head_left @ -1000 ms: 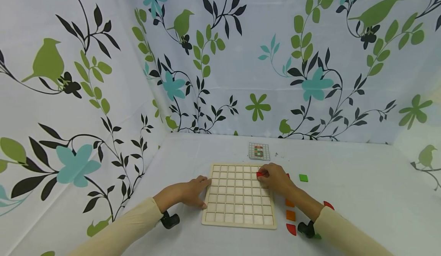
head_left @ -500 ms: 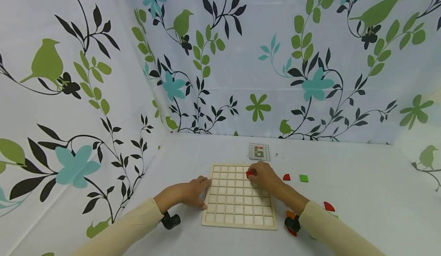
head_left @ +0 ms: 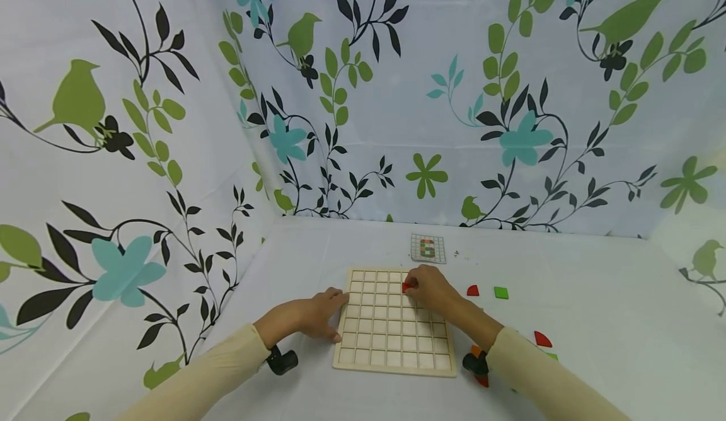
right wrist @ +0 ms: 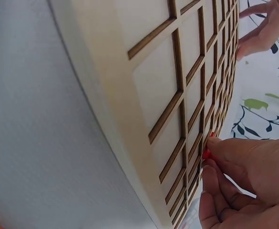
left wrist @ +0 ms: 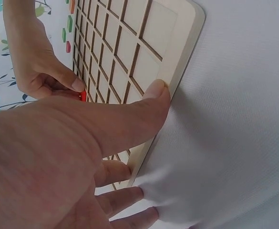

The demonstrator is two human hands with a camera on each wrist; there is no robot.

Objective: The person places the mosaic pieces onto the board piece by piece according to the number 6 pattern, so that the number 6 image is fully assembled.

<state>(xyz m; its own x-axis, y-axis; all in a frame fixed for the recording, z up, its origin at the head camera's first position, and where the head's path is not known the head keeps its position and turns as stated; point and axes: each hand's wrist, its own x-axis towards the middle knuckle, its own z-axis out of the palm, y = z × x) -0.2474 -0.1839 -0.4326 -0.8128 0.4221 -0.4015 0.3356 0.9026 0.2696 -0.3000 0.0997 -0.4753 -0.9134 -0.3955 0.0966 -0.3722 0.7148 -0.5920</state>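
A pale wooden grid board (head_left: 379,326) with square recesses lies on the white cloth. Along its left edge rests my left hand (head_left: 311,316); the left wrist view shows the thumb (left wrist: 156,90) lying on the border, with the other fingers spread by the edge. Between thumb and fingertips, my right hand (head_left: 432,290) pinches a small red tile (head_left: 405,287) over the far part of the grid, right of its middle. That red piece (right wrist: 206,153) shows at the fingertips in the right wrist view, touching or just above the grid; its full outline is hidden.
Behind the board lies a small grid card (head_left: 428,248) with a coloured pattern. To the right are a red quarter-round tile (head_left: 473,290), a green square tile (head_left: 501,292) and another red tile (head_left: 542,339). The right forearm partly covers orange and red tiles.
My right hand has moved left across the far rows of the board with the red tile, slowing in the last half second. The left hand stays at the board's edge.
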